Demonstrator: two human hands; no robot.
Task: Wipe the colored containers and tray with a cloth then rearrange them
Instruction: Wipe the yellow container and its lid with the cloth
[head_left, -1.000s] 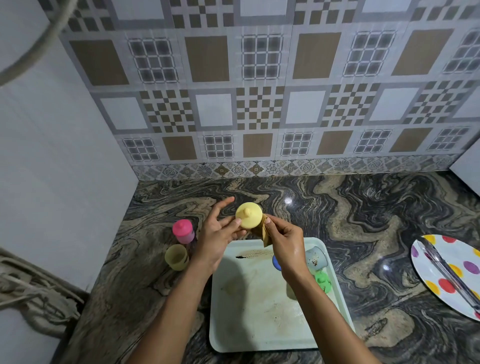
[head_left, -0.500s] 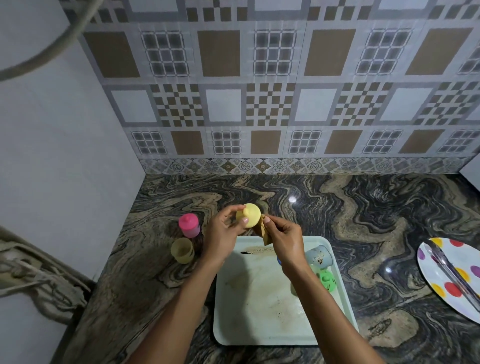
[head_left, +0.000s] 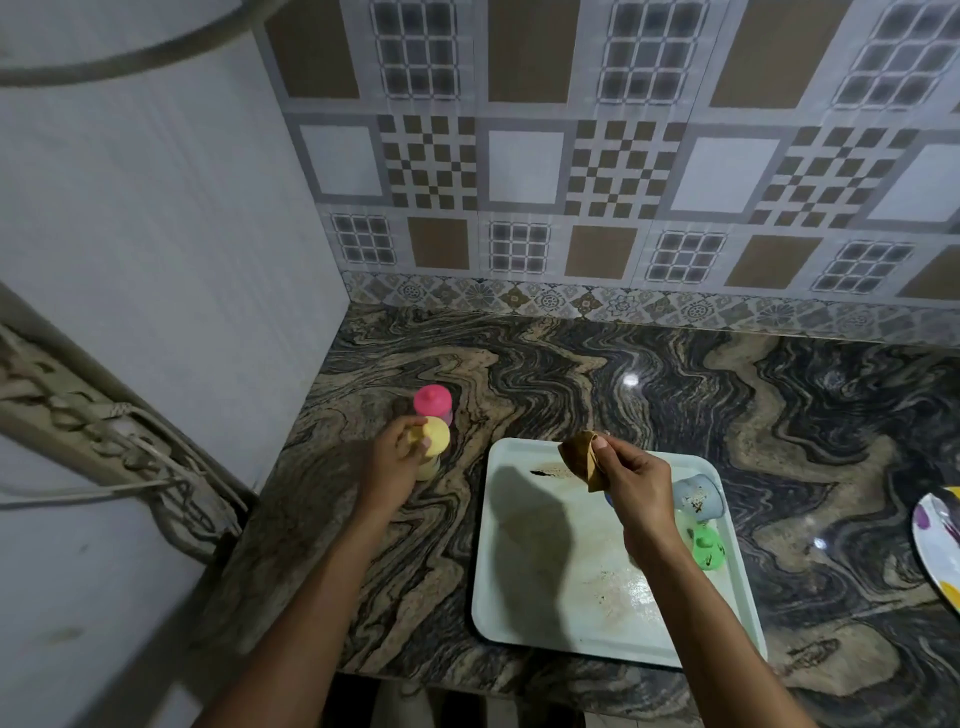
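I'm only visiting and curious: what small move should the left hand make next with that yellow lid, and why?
Probably seat the yellow lid on the yellow cup and let go. The left hand holds it right over that cup, beside the pink container, while the right hand holds the cloth above the tray, where a stained blue container lies.

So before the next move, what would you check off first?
1. Grip of the left hand on the yellow lid: ok, fingers curl round it.
2. Lid seated on the yellow cup: cannot tell; it sits right over it.
3. The pink container upright just behind: ok.
4. The cloth in the right hand: ok, pinched above the tray.
5. Tray clean: not ok, brown stains show.
6. The blue cup and green container clean: not ok, dark specks.
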